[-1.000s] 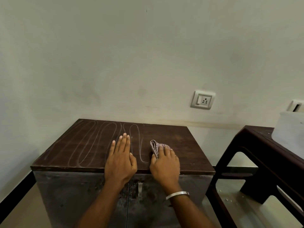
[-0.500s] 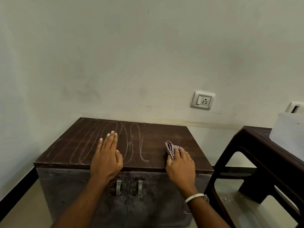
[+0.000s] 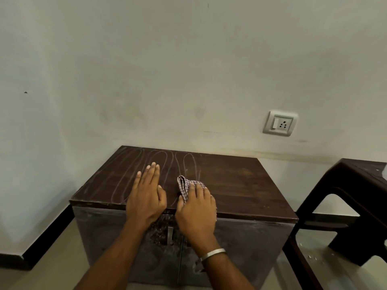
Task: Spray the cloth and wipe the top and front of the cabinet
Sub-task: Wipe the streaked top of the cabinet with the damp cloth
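Note:
A low cabinet stands against the wall, with a dark brown top (image 3: 240,185) and a grey two-door front (image 3: 247,245). Pale looping wipe streaks mark the left half of the top. My right hand (image 3: 195,210) lies on a small checked cloth (image 3: 184,186) near the front middle of the top, gripping it with a fold sticking up beside the thumb. My left hand (image 3: 146,195) rests flat on the top just left of it, fingers straight. No spray bottle is in view.
A metal door handle (image 3: 170,235) shows below my hands. A dark plastic stool (image 3: 356,185) stands close to the cabinet's right side. A wall socket (image 3: 280,123) sits above the cabinet, and a black skirting board (image 3: 41,243) runs along the floor at left.
My right hand has slid the cloth left from the right part of the top to the middle. My left hand stays flat on the left half.

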Tool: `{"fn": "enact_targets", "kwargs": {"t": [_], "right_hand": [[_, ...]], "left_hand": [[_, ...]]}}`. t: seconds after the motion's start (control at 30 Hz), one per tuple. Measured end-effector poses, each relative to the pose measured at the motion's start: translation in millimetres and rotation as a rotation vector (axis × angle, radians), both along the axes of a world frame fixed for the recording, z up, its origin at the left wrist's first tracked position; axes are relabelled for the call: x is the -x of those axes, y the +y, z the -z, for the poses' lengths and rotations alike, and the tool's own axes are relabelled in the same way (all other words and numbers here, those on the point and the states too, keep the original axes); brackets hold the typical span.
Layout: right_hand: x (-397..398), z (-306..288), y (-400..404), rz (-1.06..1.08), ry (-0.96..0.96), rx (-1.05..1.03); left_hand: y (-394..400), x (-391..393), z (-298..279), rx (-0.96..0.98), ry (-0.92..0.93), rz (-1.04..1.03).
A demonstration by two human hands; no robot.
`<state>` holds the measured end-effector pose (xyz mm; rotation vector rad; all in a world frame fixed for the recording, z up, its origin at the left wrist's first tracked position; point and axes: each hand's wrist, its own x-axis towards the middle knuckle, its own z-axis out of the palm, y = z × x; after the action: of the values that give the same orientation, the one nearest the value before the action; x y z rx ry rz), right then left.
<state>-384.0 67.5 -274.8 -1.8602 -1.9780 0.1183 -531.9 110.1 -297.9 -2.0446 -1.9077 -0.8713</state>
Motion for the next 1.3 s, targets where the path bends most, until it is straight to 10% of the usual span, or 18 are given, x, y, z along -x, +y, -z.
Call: {"fn": "enact_targets", "kwargs": {"t": [1.3], "right_hand": [[-9, -7, 90, -0.060, -0.070, 0.021]], "left_hand": [[-4, -4, -2, 0.009, -0.015, -0.002]]}}
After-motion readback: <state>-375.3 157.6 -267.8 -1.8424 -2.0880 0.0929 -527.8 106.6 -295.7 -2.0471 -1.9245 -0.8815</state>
